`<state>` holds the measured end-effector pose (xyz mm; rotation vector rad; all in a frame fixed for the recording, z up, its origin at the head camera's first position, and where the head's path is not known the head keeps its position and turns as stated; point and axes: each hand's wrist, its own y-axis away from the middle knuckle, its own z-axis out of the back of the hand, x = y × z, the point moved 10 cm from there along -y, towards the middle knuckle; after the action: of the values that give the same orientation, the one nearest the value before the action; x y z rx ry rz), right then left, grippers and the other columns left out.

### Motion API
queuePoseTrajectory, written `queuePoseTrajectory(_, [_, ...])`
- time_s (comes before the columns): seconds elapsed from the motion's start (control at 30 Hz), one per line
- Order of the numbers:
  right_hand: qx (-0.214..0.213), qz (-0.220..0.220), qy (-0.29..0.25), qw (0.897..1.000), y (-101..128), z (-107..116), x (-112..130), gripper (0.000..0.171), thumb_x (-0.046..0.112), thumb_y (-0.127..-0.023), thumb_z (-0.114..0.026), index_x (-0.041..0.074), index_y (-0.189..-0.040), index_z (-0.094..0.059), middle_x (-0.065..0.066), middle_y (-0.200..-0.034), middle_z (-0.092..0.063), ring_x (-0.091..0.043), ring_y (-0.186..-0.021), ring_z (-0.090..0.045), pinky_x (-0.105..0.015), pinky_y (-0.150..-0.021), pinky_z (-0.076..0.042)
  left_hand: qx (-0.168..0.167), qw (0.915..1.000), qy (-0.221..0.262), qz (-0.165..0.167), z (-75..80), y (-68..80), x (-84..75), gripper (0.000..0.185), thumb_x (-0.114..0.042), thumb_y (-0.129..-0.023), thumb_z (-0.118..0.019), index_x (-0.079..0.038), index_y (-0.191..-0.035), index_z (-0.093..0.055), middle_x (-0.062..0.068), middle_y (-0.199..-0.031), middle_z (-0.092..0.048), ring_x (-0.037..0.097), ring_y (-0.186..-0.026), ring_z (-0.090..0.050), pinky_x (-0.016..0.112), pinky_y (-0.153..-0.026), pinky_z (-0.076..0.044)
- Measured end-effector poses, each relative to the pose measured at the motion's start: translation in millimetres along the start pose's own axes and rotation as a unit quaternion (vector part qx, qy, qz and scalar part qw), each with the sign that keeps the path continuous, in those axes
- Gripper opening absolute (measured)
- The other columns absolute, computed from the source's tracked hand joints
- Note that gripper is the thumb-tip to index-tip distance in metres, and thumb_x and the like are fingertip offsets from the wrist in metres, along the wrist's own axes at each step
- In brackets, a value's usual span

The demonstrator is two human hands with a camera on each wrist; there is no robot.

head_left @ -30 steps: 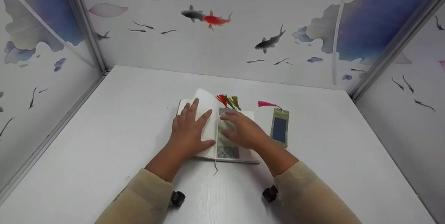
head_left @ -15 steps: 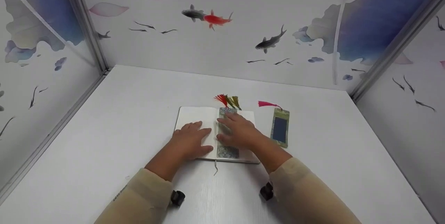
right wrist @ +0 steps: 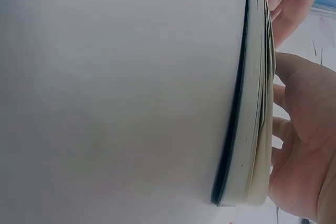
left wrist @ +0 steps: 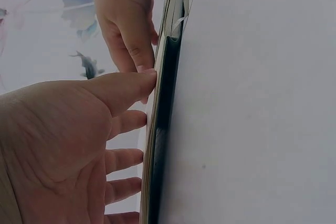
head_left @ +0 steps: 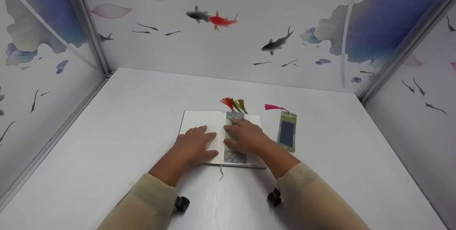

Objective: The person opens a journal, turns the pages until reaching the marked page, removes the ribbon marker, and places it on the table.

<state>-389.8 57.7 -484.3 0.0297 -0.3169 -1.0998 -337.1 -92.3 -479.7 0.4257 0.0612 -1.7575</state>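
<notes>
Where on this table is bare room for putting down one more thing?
Bare table lies left of the notebook, behind the tassels, and right of the loose bookmark. The narrow strip between notebook and bookmark is crowded.

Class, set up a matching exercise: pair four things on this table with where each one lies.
Things:
1. left hand
2. right hand
3. blue bookmark
4. grey ribbon

Places:
a. on the table, right of the notebook
b. flat on the left page
c. hanging off the notebook's near edge
d. on the patterned bookmark in the notebook

Pairs: 1-b, 2-d, 3-a, 4-c
</notes>
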Motion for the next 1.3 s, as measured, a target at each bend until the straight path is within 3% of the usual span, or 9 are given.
queuePoseTrajectory(0.43, [-0.009,-0.046,-0.018,0.999,11.9,3.2,-27.2,0.060,0.061,-0.102,-0.061,0.044,-0.159,-0.050,0.006,-0.176,-0.035,-0.027,-0.167,-0.025,-0.064,-0.132,-0.025,-0.001,1.0000,0.006,-0.004,0.8,3.6,-1.0,0.069,-0.053,-0.102,-0.065,-0.028,-0.164,-0.046,0.009,-0.177,-0.033,0.038,-0.164,-0.030,0.065,-0.129,-0.030])
queuePoseTrajectory(1.3, [-0.049,-0.097,-0.102,0.989,21.7,14.1,-59.1,0.050,0.042,-0.102,-0.072,0.025,-0.149,-0.066,-0.007,-0.169,-0.046,-0.037,-0.161,-0.038,-0.059,-0.127,-0.038,0.000,1.0000,0.003,-0.004,-5.1,-2.9,2.8,0.069,-0.054,-0.102,-0.064,-0.029,-0.164,-0.045,0.009,-0.177,-0.032,0.037,-0.164,-0.029,0.065,-0.128,-0.031])
